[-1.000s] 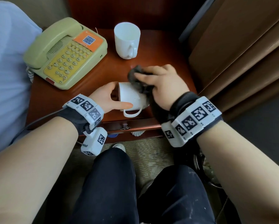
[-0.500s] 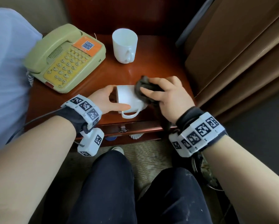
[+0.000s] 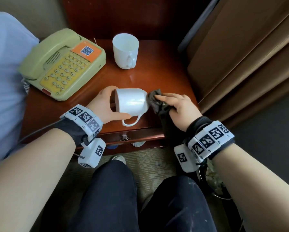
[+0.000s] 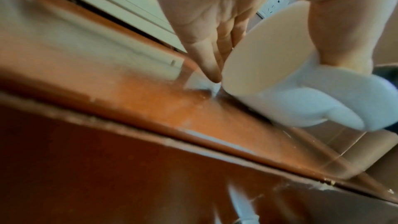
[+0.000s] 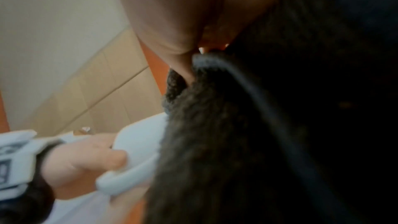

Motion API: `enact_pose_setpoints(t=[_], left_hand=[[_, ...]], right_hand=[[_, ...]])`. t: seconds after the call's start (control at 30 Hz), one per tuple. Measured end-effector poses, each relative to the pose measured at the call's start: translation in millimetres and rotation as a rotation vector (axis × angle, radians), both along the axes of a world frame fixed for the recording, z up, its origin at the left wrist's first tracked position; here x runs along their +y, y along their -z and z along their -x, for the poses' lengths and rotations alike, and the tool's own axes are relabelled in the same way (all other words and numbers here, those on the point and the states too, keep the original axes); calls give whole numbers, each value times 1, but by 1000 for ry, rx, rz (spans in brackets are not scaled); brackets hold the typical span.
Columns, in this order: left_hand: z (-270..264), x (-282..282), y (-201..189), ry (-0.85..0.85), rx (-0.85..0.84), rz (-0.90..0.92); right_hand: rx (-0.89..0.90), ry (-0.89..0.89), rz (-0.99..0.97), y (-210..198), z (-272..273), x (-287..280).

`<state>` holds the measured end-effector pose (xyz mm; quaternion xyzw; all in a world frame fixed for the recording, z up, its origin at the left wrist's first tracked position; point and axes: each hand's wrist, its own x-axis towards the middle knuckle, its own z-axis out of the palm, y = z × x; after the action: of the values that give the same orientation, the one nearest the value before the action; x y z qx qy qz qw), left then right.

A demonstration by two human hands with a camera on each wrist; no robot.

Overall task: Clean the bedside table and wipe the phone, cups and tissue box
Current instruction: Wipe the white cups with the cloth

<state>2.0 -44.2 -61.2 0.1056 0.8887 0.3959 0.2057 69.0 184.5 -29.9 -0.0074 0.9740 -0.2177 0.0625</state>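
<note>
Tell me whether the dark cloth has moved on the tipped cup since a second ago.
Yes. The dark cloth slid from the tipped cup's upper side to its base end on the right, toward the curtain, away from the phone.

Cup (image 3: 132,102) base behind cloth (image 3: 155,101); left hand (image 3: 105,106) fingers behind cup

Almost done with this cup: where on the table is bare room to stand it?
Bare wood lies between the upright cup, the held cup and the table's right edge by the curtain. The left half is crowded by the phone; the front edge holds both hands and the cloth.
</note>
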Motion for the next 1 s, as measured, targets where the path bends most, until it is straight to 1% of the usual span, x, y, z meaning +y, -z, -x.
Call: enact_pose_setpoints(t=[0.07,0.13,0.23,0.3,0.37,0.43,0.5,0.57,0.6,0.63,0.67,0.73,0.8,0.83,0.87,0.9,0.97,1.0], left_hand=[[-1,-1,3,-4,33,15],[-2,-3,4,3,19,16],[-2,-7,5,14,-68,-71],[-1,-8,4,2,-112,-82],[0,-7,5,-8,-87,-51],[-3,-4,4,3,-44,-12],[-6,0,4,-1,-19,7],[-9,1,5,-23,-20,-14],[-10,2,5,-28,-22,-32],[-10,2,4,-27,-24,-42],[-11,2,4,-21,-18,-40],[-12,2,3,-6,13,-17],[-12,2,3,5,15,3],[-12,2,3,11,9,6],[-13,2,2,16,0,9],[-13,1,1,16,-2,11],[-12,0,2,17,5,13],[-14,1,1,18,7,19]], right_hand=[[-13,-30,50,4,-1,-10],[-5,-34,76,7,-2,-17],[12,-49,65,7,-3,-16],[14,-70,26,4,-2,-14],[79,-56,-8,-2,0,-17],[207,-50,-13,-10,4,-28],[296,-136,-7,-15,7,-48],[346,-292,-73,-7,6,-67],[351,-338,-109,-1,3,-72],[349,-343,-136,4,1,-74],[324,-308,-147,7,-1,-71],[200,-140,-154,6,1,-54],[-51,2,-201,3,5,-30],[-166,31,-232,0,6,-24],[-208,47,-239,-2,6,-20],[-172,59,-224,-5,7,-21],[52,90,-135,-11,11,-29],[148,76,-84,-16,12,-37]])
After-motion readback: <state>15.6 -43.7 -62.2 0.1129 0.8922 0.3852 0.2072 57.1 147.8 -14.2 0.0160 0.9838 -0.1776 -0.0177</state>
